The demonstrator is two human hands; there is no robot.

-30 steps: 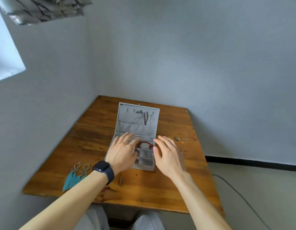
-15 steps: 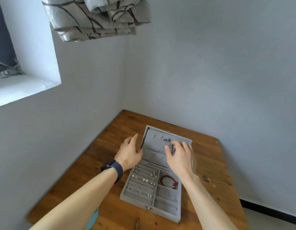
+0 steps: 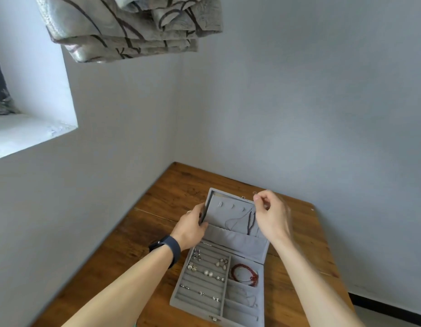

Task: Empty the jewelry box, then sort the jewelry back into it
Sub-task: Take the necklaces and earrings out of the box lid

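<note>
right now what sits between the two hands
The jewelry box's raised lid, with dark necklaces hanging down its lining; the head view shows it.

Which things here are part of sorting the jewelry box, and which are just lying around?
Job: jewelry box, necklace, red bracelet, earrings, left hand gripping the lid, right hand.
Lying about: curtain, window ledge, wristwatch.
</note>
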